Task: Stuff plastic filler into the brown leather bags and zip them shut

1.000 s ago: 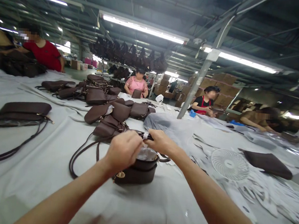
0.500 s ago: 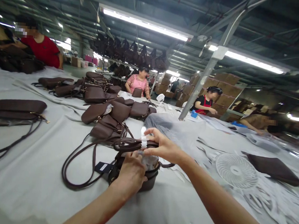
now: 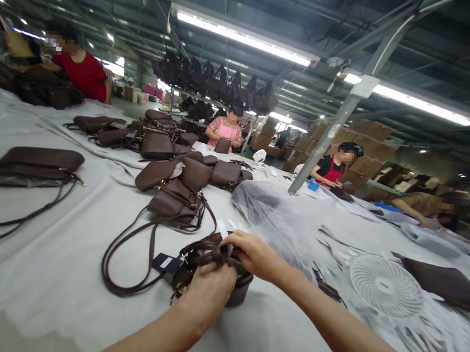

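Note:
A small dark brown handbag (image 3: pixel 241 291) stands on the white-covered table before me. My left hand (image 3: pixel 212 289) is curled over its top on the near side; its fingertips are hidden. My right hand (image 3: pixel 258 256) is closed on the bundled brown strap (image 3: pixel 212 246), which lies low over the bag's opening. A white strip (image 3: pixel 222 229) sticks up beside the right fingers. From the bag's left side a long loop of strap (image 3: pixel 108 258) spreads across the table, near a black tag (image 3: pixel 167 263) with a white label. The bag's inside is hidden by my hands.
Beyond lies a pile of brown bags (image 3: pixel 194 175), with another bag (image 3: pixel 38 167) to the left. Clear plastic sheeting (image 3: pixel 272 217), a white fan (image 3: pixel 387 285) and a flat brown piece (image 3: pixel 446 285) are to the right. A metal post (image 3: pixel 322 145) rises behind; several people work around.
The bundled strap has gone down from above the bag onto its opening. My right hand has lowered with it, closer to my left hand. The view has shifted slightly left.

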Demonstrator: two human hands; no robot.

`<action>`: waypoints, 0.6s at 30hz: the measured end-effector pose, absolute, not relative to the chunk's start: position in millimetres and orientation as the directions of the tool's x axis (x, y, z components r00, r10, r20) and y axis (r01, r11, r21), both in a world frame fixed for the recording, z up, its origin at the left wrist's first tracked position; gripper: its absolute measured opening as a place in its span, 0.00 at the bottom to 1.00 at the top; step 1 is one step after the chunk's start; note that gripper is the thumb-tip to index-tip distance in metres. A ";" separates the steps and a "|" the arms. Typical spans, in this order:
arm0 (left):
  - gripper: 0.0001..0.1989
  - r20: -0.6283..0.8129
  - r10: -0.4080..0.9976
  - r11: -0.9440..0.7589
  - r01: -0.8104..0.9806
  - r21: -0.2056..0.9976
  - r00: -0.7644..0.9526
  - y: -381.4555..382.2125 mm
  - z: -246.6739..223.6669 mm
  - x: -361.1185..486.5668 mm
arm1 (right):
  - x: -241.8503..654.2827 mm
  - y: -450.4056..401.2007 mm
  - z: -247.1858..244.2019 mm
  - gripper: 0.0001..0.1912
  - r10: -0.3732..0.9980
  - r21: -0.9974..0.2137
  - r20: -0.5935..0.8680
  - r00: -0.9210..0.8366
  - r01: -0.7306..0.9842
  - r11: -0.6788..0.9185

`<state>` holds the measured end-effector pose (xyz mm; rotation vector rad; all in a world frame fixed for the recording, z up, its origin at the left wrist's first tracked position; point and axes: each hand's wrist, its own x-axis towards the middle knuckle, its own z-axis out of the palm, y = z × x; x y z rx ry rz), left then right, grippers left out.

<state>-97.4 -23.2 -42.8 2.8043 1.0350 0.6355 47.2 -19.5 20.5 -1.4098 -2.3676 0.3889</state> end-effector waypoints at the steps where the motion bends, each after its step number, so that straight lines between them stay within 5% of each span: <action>1: 0.15 0.336 0.650 -0.753 0.636 0.167 0.681 -26.3 -40.5 -97.2 | 47.6 -20.0 16.1 0.18 0.891 -0.359 0.173 -0.421 0.815 0.455; 3: 0.17 0.341 0.666 -0.729 0.677 0.105 0.664 -31.3 -38.8 -97.6 | 48.6 -22.7 11.1 0.20 0.886 -0.345 0.218 -0.408 0.818 0.461; 6: 0.19 0.430 0.662 -0.726 0.668 0.163 0.614 -35.8 -45.1 -99.4 | 50.7 -26.4 13.8 0.22 0.853 -0.457 0.259 -0.453 0.720 0.522; 10: 0.19 0.421 0.656 -0.729 0.670 0.141 0.626 -34.0 -58.2 -97.1 | 52.0 -21.3 23.4 0.20 0.824 -0.523 0.101 -0.558 0.674 0.521; 18: 0.07 0.376 0.553 -0.822 0.561 0.100 0.744 -29.5 -53.1 -103.5 | 30.9 6.9 7.0 0.13 0.773 0.040 -0.188 -0.606 0.782 0.622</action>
